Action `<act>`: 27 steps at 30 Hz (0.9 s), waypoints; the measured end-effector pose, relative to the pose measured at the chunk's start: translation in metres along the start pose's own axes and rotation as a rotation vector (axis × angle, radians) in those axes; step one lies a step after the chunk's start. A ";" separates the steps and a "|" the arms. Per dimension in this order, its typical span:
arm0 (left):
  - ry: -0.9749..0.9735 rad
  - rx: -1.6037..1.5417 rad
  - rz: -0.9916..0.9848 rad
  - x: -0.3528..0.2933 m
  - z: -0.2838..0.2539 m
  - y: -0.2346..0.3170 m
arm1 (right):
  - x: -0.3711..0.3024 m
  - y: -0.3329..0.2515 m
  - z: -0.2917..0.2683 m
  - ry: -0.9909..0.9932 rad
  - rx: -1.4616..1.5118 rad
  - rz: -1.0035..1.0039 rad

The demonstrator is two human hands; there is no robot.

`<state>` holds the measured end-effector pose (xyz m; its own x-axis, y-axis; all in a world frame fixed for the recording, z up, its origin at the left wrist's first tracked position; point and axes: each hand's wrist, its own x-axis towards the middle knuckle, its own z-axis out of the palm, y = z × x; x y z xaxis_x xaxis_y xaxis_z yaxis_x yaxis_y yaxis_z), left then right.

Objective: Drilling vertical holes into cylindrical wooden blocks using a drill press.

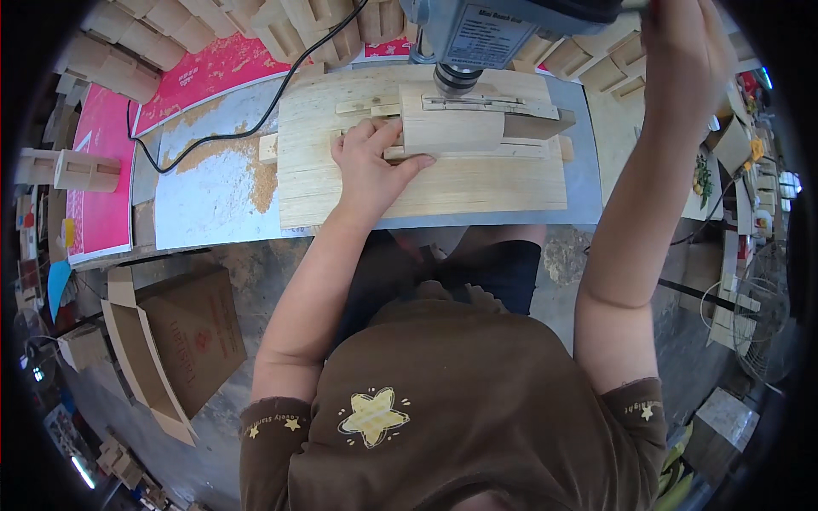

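A pale wooden block (452, 128) with a rounded face lies in a wooden jig under the drill chuck (457, 79) of a grey-blue bench drill press (487, 34). My left hand (375, 157) grips the block's left end, its fingers curled at the end and its thumb stretched along the near side. At the upper right, my right hand (694, 43) is raised to the drill press handle (635, 5) and closed around its end; the picture's top edge cuts off part of the hand. Beneath the jig is a flat wooden board (417, 192). Whether a bit touches the block cannot be seen.
Several cut wooden blocks (89, 170) stand along the table's left and back. A black cable (256, 128) curves over sawdust (262, 183) on the left. An open cardboard box (183, 336) sits on the floor at left. A fan (761, 311) stands at right.
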<state>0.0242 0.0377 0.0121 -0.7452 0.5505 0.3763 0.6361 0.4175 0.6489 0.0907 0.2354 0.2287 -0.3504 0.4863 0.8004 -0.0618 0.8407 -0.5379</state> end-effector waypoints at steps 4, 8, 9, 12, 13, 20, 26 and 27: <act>0.021 -0.223 -0.142 0.003 0.008 0.005 | 0.056 0.047 0.032 -0.207 -0.304 -0.655; 0.061 -0.205 -0.067 0.004 0.011 0.002 | 0.025 0.051 0.009 -0.332 0.304 0.044; 0.036 -0.270 -0.065 0.007 0.014 0.001 | 0.011 0.078 -0.006 -0.408 0.280 0.081; 0.015 -0.303 -0.086 0.000 0.005 -0.009 | -0.052 0.072 -0.012 -0.935 -0.012 0.196; 0.013 -0.316 -0.069 0.004 0.004 -0.005 | -0.077 0.087 -0.015 -0.930 -0.082 0.097; 0.026 -0.275 0.052 -0.014 -0.060 -0.030 | -0.128 0.098 -0.042 -0.976 0.120 0.215; 0.085 -0.785 -0.408 -0.031 -0.187 -0.072 | -0.141 0.078 -0.064 -0.947 0.050 0.118; 0.146 -0.710 -0.451 -0.036 -0.203 -0.083 | -0.144 0.072 -0.061 -0.959 0.093 0.096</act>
<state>-0.0419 -0.1636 0.0789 -0.9466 0.3210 0.0318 0.0321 -0.0045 0.9995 0.1940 0.2409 0.0909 -0.9690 0.1161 0.2180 -0.0527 0.7651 -0.6417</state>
